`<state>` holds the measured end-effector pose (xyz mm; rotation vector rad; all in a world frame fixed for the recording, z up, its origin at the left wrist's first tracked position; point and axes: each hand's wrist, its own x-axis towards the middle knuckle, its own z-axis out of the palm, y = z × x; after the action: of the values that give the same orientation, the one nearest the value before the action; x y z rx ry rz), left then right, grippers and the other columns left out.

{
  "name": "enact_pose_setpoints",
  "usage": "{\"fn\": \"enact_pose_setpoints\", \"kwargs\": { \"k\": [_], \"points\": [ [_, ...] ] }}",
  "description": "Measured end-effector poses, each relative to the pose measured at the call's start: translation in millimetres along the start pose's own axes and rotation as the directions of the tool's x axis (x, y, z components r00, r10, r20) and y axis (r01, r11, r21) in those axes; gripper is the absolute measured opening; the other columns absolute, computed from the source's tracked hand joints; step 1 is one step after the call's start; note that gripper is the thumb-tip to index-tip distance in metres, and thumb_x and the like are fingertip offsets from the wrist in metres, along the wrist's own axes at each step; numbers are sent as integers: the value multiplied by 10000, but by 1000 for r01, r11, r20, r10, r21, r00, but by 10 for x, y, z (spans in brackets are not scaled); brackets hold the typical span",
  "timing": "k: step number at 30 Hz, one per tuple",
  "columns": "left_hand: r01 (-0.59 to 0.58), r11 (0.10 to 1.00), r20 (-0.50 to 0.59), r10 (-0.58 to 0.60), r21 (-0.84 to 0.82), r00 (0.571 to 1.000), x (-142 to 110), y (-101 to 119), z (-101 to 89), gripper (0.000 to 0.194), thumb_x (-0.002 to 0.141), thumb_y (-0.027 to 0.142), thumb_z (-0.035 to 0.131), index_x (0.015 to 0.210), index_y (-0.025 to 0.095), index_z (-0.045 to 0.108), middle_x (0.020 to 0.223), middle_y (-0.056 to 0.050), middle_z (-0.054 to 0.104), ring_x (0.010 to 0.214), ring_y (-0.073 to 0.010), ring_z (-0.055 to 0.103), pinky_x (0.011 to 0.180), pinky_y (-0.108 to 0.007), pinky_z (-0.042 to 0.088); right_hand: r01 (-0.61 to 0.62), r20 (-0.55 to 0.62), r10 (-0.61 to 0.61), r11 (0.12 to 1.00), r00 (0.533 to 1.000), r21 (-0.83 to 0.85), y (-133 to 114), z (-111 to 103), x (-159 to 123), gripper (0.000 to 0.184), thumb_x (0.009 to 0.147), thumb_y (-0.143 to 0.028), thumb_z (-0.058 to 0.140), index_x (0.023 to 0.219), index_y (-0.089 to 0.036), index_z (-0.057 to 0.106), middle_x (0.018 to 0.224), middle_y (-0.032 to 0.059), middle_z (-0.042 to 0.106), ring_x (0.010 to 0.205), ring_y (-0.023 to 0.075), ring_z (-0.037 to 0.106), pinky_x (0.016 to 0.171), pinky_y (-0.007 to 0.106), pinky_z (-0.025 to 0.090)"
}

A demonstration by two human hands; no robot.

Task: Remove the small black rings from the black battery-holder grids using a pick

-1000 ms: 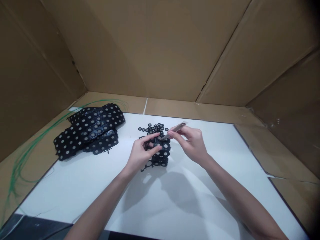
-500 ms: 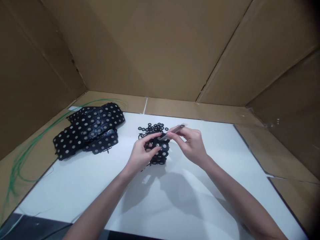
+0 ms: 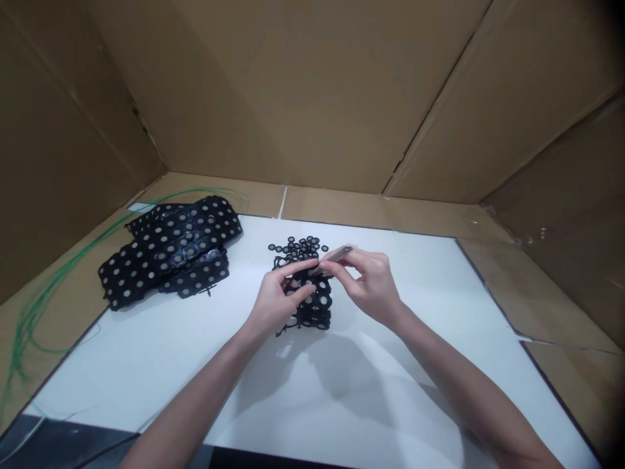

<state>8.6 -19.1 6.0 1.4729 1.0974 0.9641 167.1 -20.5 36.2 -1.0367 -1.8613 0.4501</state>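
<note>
Right grip [image 3: 374, 284] is closed on a slim tool [image 3: 342, 252], its tip angled down-left to the black strip [image 3: 323, 301] between the grips. With thumb and forefinger parted, the strip is touched by the left grip [image 3: 273, 297]; whether it is pinched cannot be told. Just beyond both, rings [image 3: 303, 244] are scattered on the worktop [image 3: 205, 352]. Well left, dotted sheets [image 3: 139, 267] are piled beside green strands [image 3: 63, 266].

White tabletop [image 3: 439, 280] is lying open right of my right hand [image 3: 375, 283].
Dotted black sheets [image 3: 170, 247] are blocking the far left, a lane running between them and my left hand [image 3: 271, 299]. Ahead, loose black rings [image 3: 303, 246], then a cardboard wall [image 3: 293, 98], are obstructing; my hands are probably leaving little room between them.
</note>
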Motion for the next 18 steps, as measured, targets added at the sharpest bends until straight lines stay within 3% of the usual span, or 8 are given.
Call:
{"fn": "enact_pose_setpoints", "kwargs": {
  "k": [4,9,12,14,15,18],
  "points": [
    [-40,999,-20,41,18,999,-4,-15,-13,348,693,180,605,1038,200,643,1086,-35,649,884,-182,588,759,-280,455,17,36,-17,1000,999,-9,0,34,9,135,793,-158,540,687,-169,621,692,17,663,626,114,608,594,228,485],
    [17,1000,-48,-18,-12,999,12,2,-40,406,672,187,626,1077,203,620,1091,-37,638,630,-116,547,594,-248,437,6,47,-7,1000,999,14,-14,14,14,129,791,-155,551,694,-171,635,721,17,671,647,115,612,598,229,485],
    [53,998,-71,-54,-26,996,35,10,-68,454,663,185,633,1115,212,596,987,-30,662,603,-109,529,573,-241,428,-60,-185,71,996,980,62,-60,-131,30,100,792,-191,563,722,-180,633,690,4,656,617,108,606,561,222,487],
    [66,998,-94,-68,-23,993,49,5,-90,455,665,188,632,1117,219,595,906,-21,665,591,-108,520,558,-235,422,-83,-403,113,992,908,90,-106,-262,43,69,790,-201,570,751,-186,625,662,-9,638,590,103,600,541,220,485],
    [55,998,-104,-58,-29,993,55,0,-99,452,665,188,634,1114,225,597,904,-19,660,607,-110,526,566,-234,424,-85,-459,120,992,880,96,-128,-320,49,56,787,-202,575,759,-189,622,657,-12,633,585,103,600,537,222,486],
    [-6,989,-108,-10,-145,994,65,-18,-119,407,663,190,645,1068,224,619,1029,-30,628,800,-145,567,680,-237,444,-90,-435,124,991,892,98,-162,-403,60,53,776,-213,588,740,-187,618,642,-13,628,574,108,600,532,230,491]
  ]
}}
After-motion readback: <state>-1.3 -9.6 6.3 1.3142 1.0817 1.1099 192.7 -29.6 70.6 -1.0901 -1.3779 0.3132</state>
